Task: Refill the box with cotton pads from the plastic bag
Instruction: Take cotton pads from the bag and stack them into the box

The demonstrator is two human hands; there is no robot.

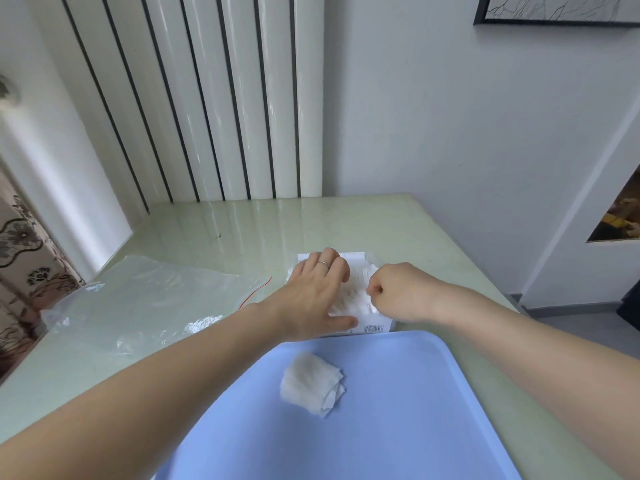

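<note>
The white box (374,326) lies on the pale green table (214,230) just beyond the blue tray, with white cotton pads (353,294) filling it. My left hand (313,294) lies over the box's left side, fingers spread and curved on the pads, a ring on one finger. My right hand (394,292) is at the box's right side with fingers curled, pinching at the pads. The clear plastic bag (145,299) with a red seal line lies flat to the left, looking empty. A small stack of cotton pads (311,384) sits on the tray.
The light blue tray (398,410) takes up the near centre of the table. A white ribbed radiator (214,98) stands behind the table. The wall is on the right. A patterned curtain (20,258) hangs at the left edge.
</note>
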